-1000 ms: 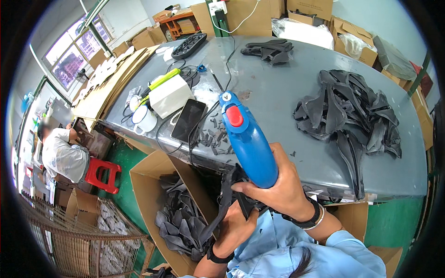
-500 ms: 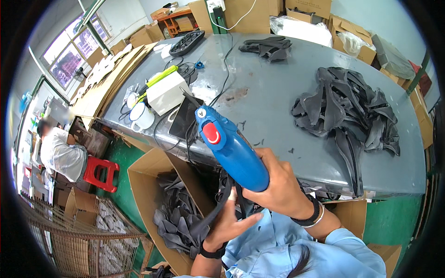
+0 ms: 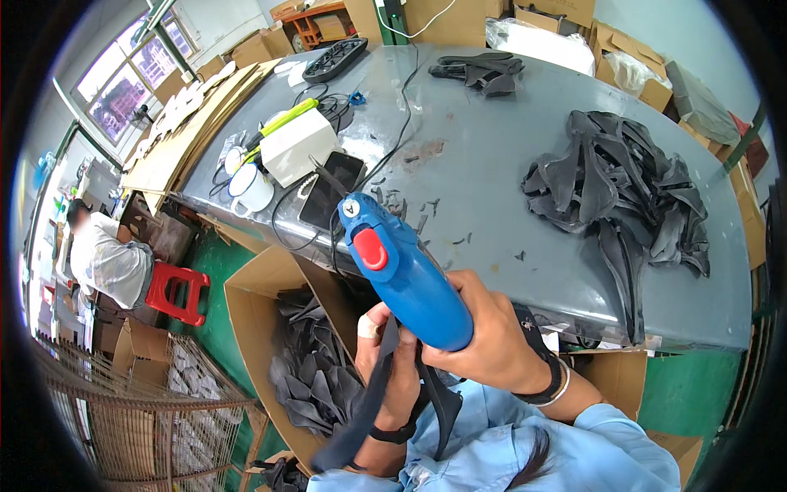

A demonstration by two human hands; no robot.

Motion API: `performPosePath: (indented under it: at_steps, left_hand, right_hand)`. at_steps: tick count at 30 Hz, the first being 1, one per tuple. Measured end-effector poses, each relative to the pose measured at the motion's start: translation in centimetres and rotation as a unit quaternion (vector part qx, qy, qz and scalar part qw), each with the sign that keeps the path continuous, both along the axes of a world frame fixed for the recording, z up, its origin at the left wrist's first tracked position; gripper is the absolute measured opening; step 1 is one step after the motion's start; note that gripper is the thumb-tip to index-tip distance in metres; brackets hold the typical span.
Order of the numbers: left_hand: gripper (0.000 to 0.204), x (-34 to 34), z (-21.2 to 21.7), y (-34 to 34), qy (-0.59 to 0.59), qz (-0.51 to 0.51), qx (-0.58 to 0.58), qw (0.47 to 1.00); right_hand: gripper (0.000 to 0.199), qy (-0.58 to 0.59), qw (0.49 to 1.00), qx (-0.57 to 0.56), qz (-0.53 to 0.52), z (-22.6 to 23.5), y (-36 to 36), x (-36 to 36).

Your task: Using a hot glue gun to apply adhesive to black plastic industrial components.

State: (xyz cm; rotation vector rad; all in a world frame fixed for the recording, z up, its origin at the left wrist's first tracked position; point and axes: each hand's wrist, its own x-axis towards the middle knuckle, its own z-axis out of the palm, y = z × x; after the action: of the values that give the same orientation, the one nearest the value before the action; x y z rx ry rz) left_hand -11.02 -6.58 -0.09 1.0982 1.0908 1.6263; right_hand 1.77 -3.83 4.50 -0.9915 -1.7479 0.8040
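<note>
My right hand (image 3: pixel 496 340) is wrapped round the thick rear of a blue handheld power tool (image 3: pixel 422 295) with a red switch. Its narrow metal tip (image 3: pixel 329 179) points away over the near edge of the table. Close by on the left, partly behind the tool, my left hand (image 3: pixel 391 369) is closed on a dark grey fabric piece (image 3: pixel 361 426). One long end of this piece hangs down over the wrist; another dark flap (image 3: pixel 443 403) dangles between my hands. A cardboard box (image 3: pixel 254 320) with several similar dark pieces (image 3: pixel 316 381) stands below my left hand.
On the grey table (image 3: pixel 475 164) lie a big pile of dark pieces (image 3: pixel 615 176), a smaller stack (image 3: pixel 479 72), a phone (image 3: pixel 332 184), a white box (image 3: pixel 299 148), a mug (image 3: pixel 250 189), cables and scraps. A person (image 3: pixel 111 254) sits by a red stool (image 3: pixel 179 291) at left.
My left hand has gone from spread fingers to a closed grip, and the dark piece now hangs over its wrist. The tool stays nearly in place; the view has shifted slightly.
</note>
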Motion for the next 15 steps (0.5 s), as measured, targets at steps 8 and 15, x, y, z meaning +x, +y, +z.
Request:
performPosePath:
  at_steps: [8, 15]
  left_hand:
    - [0.024, 1.6, -1.1, -0.6, 0.063, 0.127, 0.094, 0.985]
    - [0.018, 0.7, -0.8, -0.3, 0.157, 0.134, 0.198, 0.958]
  right_hand:
    - [0.059, -0.012, 0.996, 0.049, -0.073, -0.6, -1.3, -0.4]
    - [0.049, 0.162, 0.965, -0.205, 0.009, 1.0, -0.1, 1.2]
